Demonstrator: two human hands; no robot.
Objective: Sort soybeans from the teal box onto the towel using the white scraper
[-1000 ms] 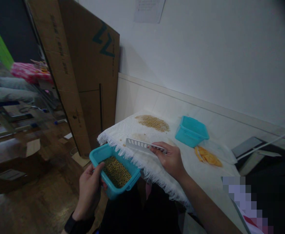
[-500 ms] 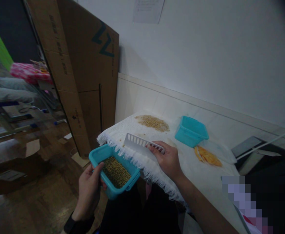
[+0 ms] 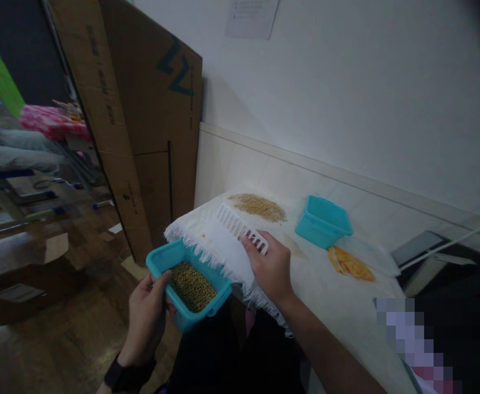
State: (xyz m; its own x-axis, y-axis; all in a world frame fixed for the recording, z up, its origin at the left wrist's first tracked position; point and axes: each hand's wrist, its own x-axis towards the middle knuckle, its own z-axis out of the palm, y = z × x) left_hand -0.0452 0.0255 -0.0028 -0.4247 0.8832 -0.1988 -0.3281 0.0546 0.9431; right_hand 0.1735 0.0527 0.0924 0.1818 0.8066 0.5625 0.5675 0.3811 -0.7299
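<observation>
My left hand (image 3: 147, 317) grips the near left rim of a turquoise plastic tub (image 3: 182, 312), thumb over the edge. Greenish-yellow beans (image 3: 193, 287) lie in the tub, which is held at the table's front edge. My right hand (image 3: 270, 265) is closed on a white plastic piece with a row of slots (image 3: 234, 221). Its solid face slants toward the tub, low over the white fringed cloth (image 3: 322, 279). Behind the slotted piece, a spread of pale beans (image 3: 260, 207) rests on the cloth.
A second turquoise tub (image 3: 324, 221) stands at the back right, beside a crumpled yellow cloth (image 3: 350, 264) and a clear lid (image 3: 373, 254). A tall cardboard box (image 3: 153, 109) rises on the left. White wall (image 3: 346, 98) bounds the back.
My right hand has shifted left and tilted the slotted piece, so its slots and face show more. The tub in my left hand has moved slightly left.
</observation>
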